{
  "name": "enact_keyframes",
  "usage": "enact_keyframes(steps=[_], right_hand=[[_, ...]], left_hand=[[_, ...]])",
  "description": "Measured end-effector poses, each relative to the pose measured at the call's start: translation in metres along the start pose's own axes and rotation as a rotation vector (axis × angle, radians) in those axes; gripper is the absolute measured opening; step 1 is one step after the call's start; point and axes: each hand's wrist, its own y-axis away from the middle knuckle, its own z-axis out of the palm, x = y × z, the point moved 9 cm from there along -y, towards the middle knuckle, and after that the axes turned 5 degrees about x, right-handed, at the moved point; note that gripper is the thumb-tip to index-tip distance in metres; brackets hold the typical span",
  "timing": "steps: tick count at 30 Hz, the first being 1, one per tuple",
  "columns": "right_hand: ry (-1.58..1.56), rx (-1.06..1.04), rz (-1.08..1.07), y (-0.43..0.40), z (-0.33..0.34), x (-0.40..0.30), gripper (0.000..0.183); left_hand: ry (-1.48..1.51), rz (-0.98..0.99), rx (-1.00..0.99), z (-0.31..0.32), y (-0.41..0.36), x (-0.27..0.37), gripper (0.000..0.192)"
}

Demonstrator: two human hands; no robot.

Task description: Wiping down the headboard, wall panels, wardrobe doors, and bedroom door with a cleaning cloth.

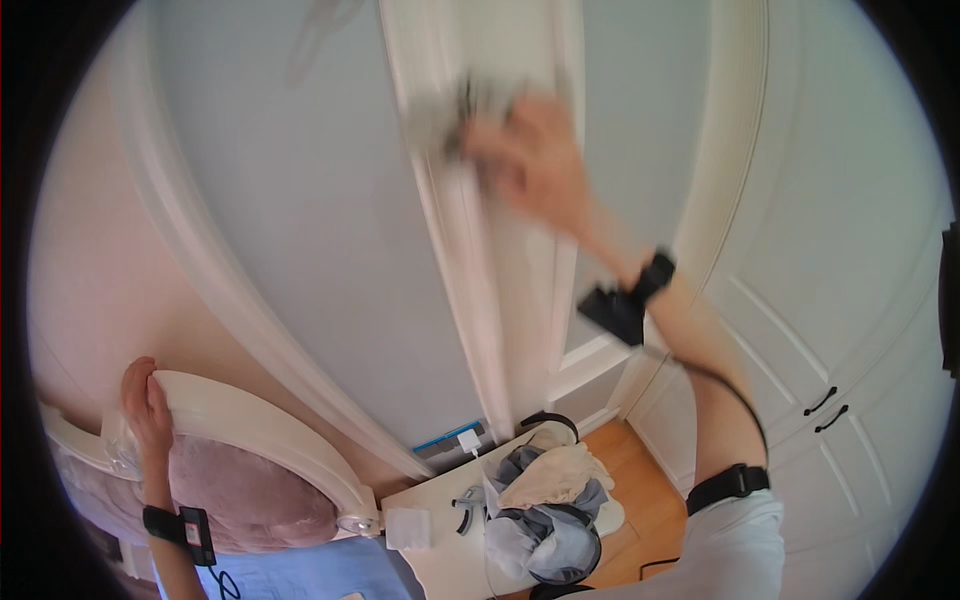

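Note:
My right hand [529, 161] is raised high before the wall, at the cream-coloured moulding [465, 247]. Its fingers are bent around a small dark item, blurred by motion; what it is cannot be told. A black strap with a black device [626, 304] sits on that wrist. Low on the left, my left hand [146, 405] rests on top of the curved cream headboard [247, 401] of a bed, with its fingers over the rim. A black strap with a small box [196, 534] is on the left wrist.
Below me a white bedside table [442, 559] carries crumpled grey and cream cloth [551, 480], a white charger [469, 441] with cable, a white square box [408, 529] and a grey device [469, 510]. White cabinet doors [795, 330] stand right. A blue-covered bed [315, 570] is at bottom left.

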Motion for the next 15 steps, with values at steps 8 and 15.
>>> enact_keyframes(steps=[8, 15], right_hand=[[0.004, 0.316, 0.188, -0.033, 0.012, 0.059, 0.04], [0.022, -0.145, 0.316, 0.272, 0.045, -0.045, 0.033]], left_hand=[[0.068, -0.038, -0.056, 0.01, 0.009, -0.014, 0.029], [0.046, -0.026, -0.042, 0.008, 0.01, -0.037, 0.032]])
